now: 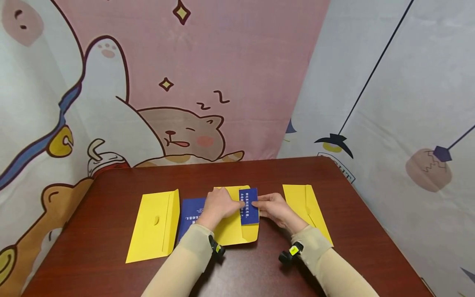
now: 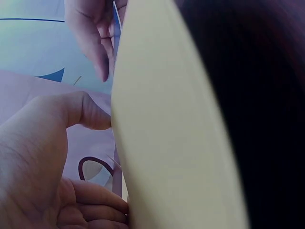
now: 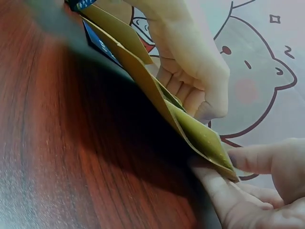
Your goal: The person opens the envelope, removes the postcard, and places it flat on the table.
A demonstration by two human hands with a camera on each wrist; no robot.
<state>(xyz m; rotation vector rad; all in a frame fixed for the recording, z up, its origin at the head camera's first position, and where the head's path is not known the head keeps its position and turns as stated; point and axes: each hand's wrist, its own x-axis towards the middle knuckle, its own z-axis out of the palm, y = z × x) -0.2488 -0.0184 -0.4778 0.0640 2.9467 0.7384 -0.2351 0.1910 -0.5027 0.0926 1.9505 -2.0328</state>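
A yellow envelope (image 1: 230,232), its flap side toward the right, is held up off the table in the middle. A small dark blue card (image 1: 249,218) with white lettering overlaps its right end. My left hand (image 1: 222,204) grips the envelope, thumb reaching to the card's left edge. My right hand (image 1: 276,209) pinches the right side, thumb on the card's face and fingers behind. In the right wrist view, the envelope (image 3: 147,90) slants between both hands, its right end spread open. In the left wrist view, the envelope's pale underside (image 2: 167,119) fills the middle.
A yellow envelope (image 1: 146,222) with its flap folded lies at the left of the brown table (image 1: 256,274). Another yellow envelope (image 1: 298,198) lies at the right, partly behind my right arm. A larger blue card (image 1: 191,210) lies beside my left hand. A cartoon-printed cloth backdrop (image 1: 237,62) stands behind.
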